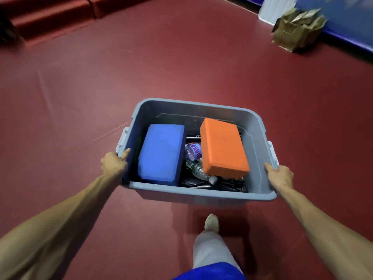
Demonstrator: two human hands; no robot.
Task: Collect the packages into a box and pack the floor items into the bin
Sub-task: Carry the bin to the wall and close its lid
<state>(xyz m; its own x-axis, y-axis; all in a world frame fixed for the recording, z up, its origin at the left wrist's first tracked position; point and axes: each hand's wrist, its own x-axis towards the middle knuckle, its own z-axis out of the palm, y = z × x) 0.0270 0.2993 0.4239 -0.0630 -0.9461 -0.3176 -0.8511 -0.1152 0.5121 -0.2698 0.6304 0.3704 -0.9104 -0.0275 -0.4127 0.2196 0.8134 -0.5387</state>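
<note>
Gripping was noted on both sides. The left hand [114, 163] was curled round the left rim of the bin [191, 105], just below the pale side latch, with one digit lying straight along the edge. The right hand [279, 176] was curled over the right rim at the near corner, thumb on top. Its other fingers were hidden under the lip.

The bin sat at lower centre of the frame, between the two forearms. Judging by the shadow beneath it, it was carried clear of the floor [181, 67].

Inside, a blue block [161, 154] lay flat against the left wall. An orange block [223, 146] lay tilted on the right, propped on dark items too murky to identify. Clear plastic bottles [193, 151] lay between the two blocks.

A shoe [211, 222] stood directly below the bin. Crumpled brown paper bags [296, 29], possibly the packages, stood at upper right against a blue wall, well apart from the bin. Red steps [50, 15] showed at upper left. No box was in view.

Assessment: the step in hand appeared to be carrying the loaded bin. The grips were uneven, the right hand sitting nearer the carrier. The rim should be kept level, since the orange block was loosely propped and could slide. The bin hid the ground ahead, so footing needed care.
</note>
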